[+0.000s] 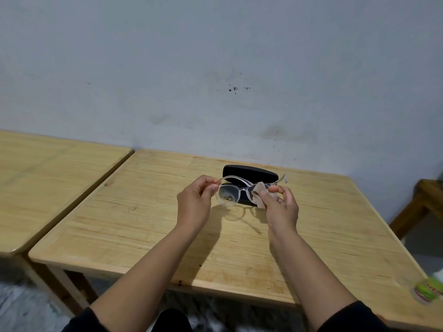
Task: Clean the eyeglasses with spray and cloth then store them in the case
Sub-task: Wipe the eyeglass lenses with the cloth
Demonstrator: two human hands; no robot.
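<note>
Clear-framed eyeglasses [230, 194] are held up above the wooden table [148, 226], temples unfolded. My left hand [195, 202] pinches the left hinge end of the frame. My right hand [280, 204] grips a beige cloth [260, 192] that is wrapped over the right lens and hides it. Brownish specks show on the left lens. A black glasses case [251, 172] lies behind the eyeglasses near the wall, partly hidden by them; I cannot tell whether its lid is open.
A green and white bottle [429, 289] lies blurred at the table's front right corner. A second wooden table [48, 178] stands to the left, with a narrow gap between. A wooden stool or bench [422, 202] is at the right by the wall.
</note>
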